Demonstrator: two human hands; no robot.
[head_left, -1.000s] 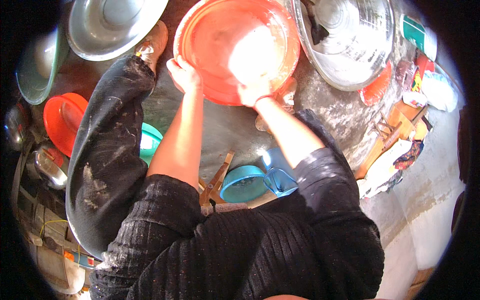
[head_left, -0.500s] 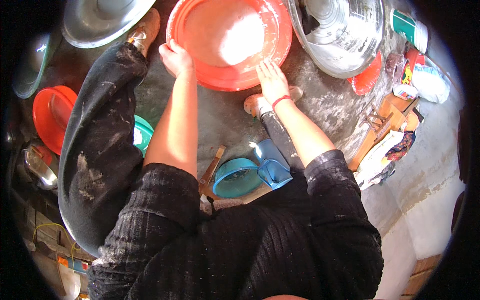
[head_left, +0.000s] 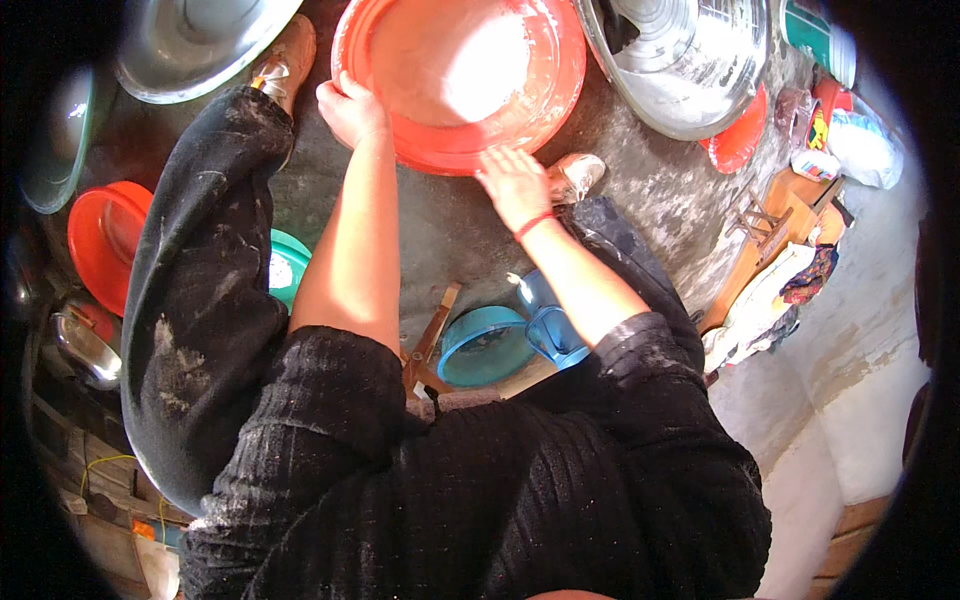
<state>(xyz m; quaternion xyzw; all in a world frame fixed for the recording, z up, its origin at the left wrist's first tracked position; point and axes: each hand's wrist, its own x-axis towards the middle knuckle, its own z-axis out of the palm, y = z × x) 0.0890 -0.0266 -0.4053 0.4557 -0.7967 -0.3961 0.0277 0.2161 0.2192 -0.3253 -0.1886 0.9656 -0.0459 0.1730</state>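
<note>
A large orange-red plastic basin [head_left: 450, 150] stands on the floor at the top middle, with a pale layer inside and a bright patch of sunlight. My left hand [head_left: 355, 112] is closed round its left rim; the fingers are partly hidden there. At the near rim, my right hand [head_left: 517, 188] lies with its fingers stretched out and close together, the tips at the basin's edge. A red band circles the right wrist. Below my forearms sit a teal basin [head_left: 487, 345] and a blue plastic jug or scoop [head_left: 552, 332], partly covered by my right arm.
Large metal basins stand at the upper left [head_left: 205, 50] and upper right [head_left: 690, 110]. Beside my left leg are a red basin [head_left: 100, 235], a green basin [head_left: 291, 262] and a shiny metal bowl [head_left: 88, 345]. A wooden stool [head_left: 775, 225] with cloth stands by the right wall.
My right hand has slid left along the basin's near rim. My right foot and leg have shifted to the right. The left hand stays at the left rim.
</note>
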